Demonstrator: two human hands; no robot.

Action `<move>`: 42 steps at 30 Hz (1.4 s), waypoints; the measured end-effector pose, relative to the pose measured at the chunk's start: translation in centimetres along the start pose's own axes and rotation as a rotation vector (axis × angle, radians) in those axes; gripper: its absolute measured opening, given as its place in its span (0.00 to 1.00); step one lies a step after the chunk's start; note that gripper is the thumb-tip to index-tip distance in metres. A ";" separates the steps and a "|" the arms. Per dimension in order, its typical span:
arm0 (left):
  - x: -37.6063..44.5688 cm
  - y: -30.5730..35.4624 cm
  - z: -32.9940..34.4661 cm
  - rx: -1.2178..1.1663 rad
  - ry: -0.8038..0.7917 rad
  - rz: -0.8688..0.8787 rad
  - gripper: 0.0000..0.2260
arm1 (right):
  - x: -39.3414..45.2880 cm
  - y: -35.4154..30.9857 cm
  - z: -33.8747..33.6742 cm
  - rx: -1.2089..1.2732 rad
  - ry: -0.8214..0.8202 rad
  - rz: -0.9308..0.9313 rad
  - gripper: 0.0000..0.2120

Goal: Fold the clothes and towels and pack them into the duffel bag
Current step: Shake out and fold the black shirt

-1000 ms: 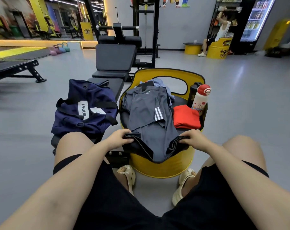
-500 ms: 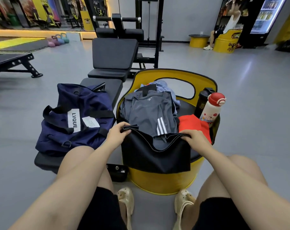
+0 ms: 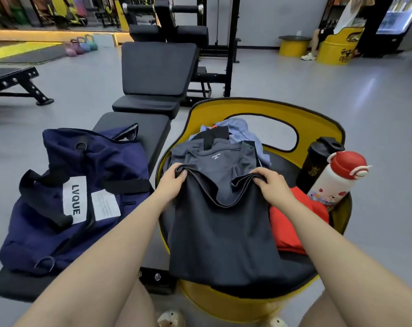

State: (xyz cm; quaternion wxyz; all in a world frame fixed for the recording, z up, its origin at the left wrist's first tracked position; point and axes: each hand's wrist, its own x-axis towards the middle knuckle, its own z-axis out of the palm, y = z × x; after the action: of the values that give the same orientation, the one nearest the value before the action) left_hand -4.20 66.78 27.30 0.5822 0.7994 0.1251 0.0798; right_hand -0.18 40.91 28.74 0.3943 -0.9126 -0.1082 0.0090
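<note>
The near half of the grey shirt (image 3: 223, 227) is hanging over the front edge of the yellow barrel seat (image 3: 318, 121), covering most of the seat pad and hiding whatever is lying beneath it. Its far half is lying flat on the seat, with a small white logo showing at the chest. Behind it, a pale blue garment (image 3: 241, 128) and a black piece are bunching together, and their shapes are hard to make out. The left hand (image 3: 170, 182) is gripping the shirt's left hem corner, fingers curling over the cloth with the fingertips buried in the fold. The right hand (image 3: 268, 182) is pinching the right hem corner, fingers pressing together on the bunched edge. A folded red cloth (image 3: 292, 223) is sitting just right of the shirt, partly covered by the right forearm. At the seat's right rim a white bottle with a red cap (image 3: 337, 178) is standing beside a black shaker (image 3: 318, 161), partly blocking it. To the left, the navy duffel bag (image 3: 65, 199) is resting on a black bench (image 3: 139, 128), its opening facing the far side and its inside not visible. Both knees are being cut off by the near edge.
</note>
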 end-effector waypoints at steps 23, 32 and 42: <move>14.1 -4.5 3.1 -0.124 0.177 -0.125 0.14 | 14.8 5.4 3.2 0.094 0.139 0.121 0.10; 12.7 -3.3 1.5 -0.280 0.129 -0.251 0.15 | 13.2 4.7 2.8 0.163 0.277 0.159 0.12; 9.7 -0.5 -0.8 -0.236 0.184 -0.091 0.17 | 10.6 2.8 2.0 0.433 0.325 0.133 0.04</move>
State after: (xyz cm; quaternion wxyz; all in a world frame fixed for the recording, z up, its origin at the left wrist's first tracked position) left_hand 4.83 70.55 26.90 0.6613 0.7082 0.2036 0.1404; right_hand 10.48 42.69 26.07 0.5908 -0.8016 0.0209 -0.0887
